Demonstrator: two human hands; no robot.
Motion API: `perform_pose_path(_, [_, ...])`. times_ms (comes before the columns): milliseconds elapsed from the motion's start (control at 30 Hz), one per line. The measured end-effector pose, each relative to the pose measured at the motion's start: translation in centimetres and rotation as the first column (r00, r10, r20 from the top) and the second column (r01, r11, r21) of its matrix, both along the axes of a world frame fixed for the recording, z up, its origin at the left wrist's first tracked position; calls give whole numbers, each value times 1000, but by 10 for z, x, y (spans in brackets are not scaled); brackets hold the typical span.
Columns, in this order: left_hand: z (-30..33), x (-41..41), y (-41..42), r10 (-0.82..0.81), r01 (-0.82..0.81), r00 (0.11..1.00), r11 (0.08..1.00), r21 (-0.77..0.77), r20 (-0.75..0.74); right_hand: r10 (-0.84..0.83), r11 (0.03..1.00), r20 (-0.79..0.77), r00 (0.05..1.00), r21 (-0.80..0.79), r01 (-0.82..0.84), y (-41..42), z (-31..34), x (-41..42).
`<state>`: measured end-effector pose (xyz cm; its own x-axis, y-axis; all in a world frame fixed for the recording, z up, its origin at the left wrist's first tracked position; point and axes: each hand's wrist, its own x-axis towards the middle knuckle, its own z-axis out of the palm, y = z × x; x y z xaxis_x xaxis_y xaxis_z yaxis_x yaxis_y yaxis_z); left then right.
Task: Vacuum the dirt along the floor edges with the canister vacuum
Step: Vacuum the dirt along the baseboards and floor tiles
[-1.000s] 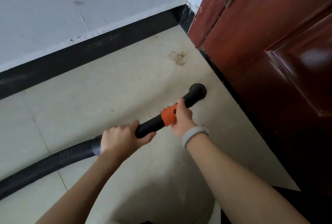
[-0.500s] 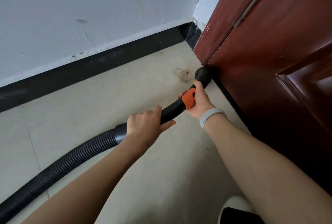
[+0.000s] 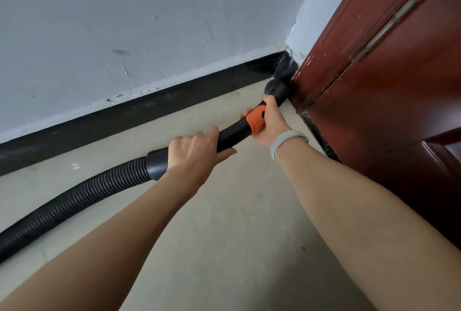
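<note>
A grey-white plastered wall point(image 3: 149, 23) with scuffs and small marks filled the upper left. A black baseboard point(image 3: 124, 113) ran along its foot toward the far corner, its top edge ragged with chipped paint. On the right stood a reddish-brown wooden door point(image 3: 399, 91), glossy and speckled with pale flecks, set in a matching door frame point(image 3: 349, 23). A dull metal hinge point(image 3: 389, 28) sat on the seam between the two.
</note>
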<state>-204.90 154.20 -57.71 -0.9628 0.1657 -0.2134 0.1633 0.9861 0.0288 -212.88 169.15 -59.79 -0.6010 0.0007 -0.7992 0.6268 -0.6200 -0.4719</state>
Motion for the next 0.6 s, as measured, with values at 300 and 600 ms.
perform_pose_path(300, [-11,11,-8,77,-82,995,994,66,71,77,997,4,997,-2,-77,-14,-11,-5])
perform_pose_path(600, [-18,77,-75,237,-239,967,971,7,95,197,980,22,980,-45,-195,-89,-26,43])
